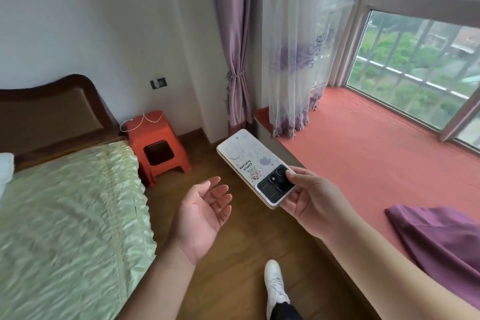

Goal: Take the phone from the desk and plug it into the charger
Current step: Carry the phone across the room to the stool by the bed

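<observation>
My right hand grips a white phone with a cartoon-print case at its camera end, back side up, held out over the wooden floor. Palm up and holding nothing, my left hand hovers just left of the phone with its fingers apart. A white charger cable lies coiled on top of an orange plastic stool beside the bed. Above the stool, a wall socket has a white plug in it.
A bed with a pale green cover and a brown headboard fills the left. A raised window ledge with a red mat runs along the right, with a purple cloth on it. Curtains hang ahead. My white shoe is on the floor.
</observation>
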Motion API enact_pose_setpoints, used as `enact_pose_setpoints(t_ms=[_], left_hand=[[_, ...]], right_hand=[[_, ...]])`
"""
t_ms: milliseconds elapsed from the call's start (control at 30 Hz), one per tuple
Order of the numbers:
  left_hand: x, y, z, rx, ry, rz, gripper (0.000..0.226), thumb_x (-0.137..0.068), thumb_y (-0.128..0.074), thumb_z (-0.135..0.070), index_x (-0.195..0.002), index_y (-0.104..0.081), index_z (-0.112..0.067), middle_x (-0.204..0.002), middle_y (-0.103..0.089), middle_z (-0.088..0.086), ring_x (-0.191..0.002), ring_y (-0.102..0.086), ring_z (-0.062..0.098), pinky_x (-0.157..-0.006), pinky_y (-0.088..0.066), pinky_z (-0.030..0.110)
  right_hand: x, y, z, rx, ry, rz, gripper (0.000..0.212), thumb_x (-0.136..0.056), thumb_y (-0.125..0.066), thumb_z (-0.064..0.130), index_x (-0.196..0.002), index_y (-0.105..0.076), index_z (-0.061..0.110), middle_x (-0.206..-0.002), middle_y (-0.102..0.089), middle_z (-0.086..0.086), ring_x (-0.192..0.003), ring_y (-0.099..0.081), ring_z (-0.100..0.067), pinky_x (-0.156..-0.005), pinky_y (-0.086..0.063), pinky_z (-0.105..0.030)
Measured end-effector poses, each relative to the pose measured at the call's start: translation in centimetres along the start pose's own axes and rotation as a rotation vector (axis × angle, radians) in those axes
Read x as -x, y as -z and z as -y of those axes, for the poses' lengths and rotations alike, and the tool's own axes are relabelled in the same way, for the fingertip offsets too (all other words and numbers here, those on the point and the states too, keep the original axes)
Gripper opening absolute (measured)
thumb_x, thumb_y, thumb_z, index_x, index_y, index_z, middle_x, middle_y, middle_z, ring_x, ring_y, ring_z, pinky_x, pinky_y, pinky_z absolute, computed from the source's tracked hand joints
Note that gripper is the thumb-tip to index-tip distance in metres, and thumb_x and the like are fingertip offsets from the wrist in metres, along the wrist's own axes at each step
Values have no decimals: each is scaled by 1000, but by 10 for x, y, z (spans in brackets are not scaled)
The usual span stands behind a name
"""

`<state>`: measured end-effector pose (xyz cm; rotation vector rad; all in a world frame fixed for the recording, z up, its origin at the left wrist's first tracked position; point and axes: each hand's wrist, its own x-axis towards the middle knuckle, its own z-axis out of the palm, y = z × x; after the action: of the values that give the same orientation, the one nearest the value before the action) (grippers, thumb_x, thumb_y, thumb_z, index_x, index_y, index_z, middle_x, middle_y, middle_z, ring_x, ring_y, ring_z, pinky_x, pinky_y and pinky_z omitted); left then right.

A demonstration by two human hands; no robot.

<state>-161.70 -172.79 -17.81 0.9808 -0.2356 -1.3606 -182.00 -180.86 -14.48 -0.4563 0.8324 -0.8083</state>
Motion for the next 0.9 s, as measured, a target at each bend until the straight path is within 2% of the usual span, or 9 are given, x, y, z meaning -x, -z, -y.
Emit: enact_pose_setpoints(t_ms=[100,267,433,500,633,733,900], left_hand=[[-44,-5,-19,11,-38,-62,22,-91,-49,-23,-101,-67,-14,-81,-70,4,-74,-66,18,-66,-48,32],[-120,-17,-60,-8,-62,-148,21,-91,-48,-21,-100,-66,-13,-81,-68,5,-77,-61,20,-67,-45,32],[-187,-22,-102,-28,-105,-209,22,-87,-51,-22,-98,-68,-13,-81,-69,6,-78,-61,21,-70,-46,34],[-206,-19,-117,-34,-119,-227,24,-85,-53,-23,-101,-68,-13,-82,-68,6,-79,-61,21,-72,-47,34],[-230,-5,-142,-15,-131,-261,33,-78,-59,-25,-106,-68,-12,-83,-68,7,-79,-62,21,-72,-48,35],[-252,13,-162,1,-143,-322,27,-86,-54,-22,-106,-67,-10,-83,-67,7,-81,-62,22,-73,-47,35],[-289,50,-192,70,-162,-359,24,-87,-53,-21,-104,-67,-10,-82,-69,6,-83,-62,22,-76,-48,36]], right_hand=[[-52,-14,15,4,-34,71,25,-91,-53,0,-115,-59,-1,-112,-72,-26,-106,-68,-39,-74,-62,-44],[-145,-48,48,49,-68,170,23,-93,-51,1,-113,-62,-2,-113,-71,-26,-106,-68,-39,-83,-59,-45],[-229,-88,72,94,-120,242,32,-94,-50,3,-124,-57,-7,-119,-68,-28,-100,-66,-36,-71,-60,-37],[-256,-108,77,135,-139,284,34,-95,-49,4,-127,-55,-7,-124,-64,-30,-101,-63,-36,-71,-60,-36],[-295,-141,73,118,-195,325,35,-96,-48,6,-127,-55,-8,-124,-64,-30,-99,-64,-34,-74,-60,-37],[-324,-162,67,139,-218,345,32,-95,-48,5,-123,-58,-7,-120,-67,-28,-101,-66,-36,-79,-59,-40],[-377,-207,48,178,-256,348,27,-95,-49,6,-116,-61,-6,-115,-70,-27,-96,-68,-34,-73,-61,-37]])
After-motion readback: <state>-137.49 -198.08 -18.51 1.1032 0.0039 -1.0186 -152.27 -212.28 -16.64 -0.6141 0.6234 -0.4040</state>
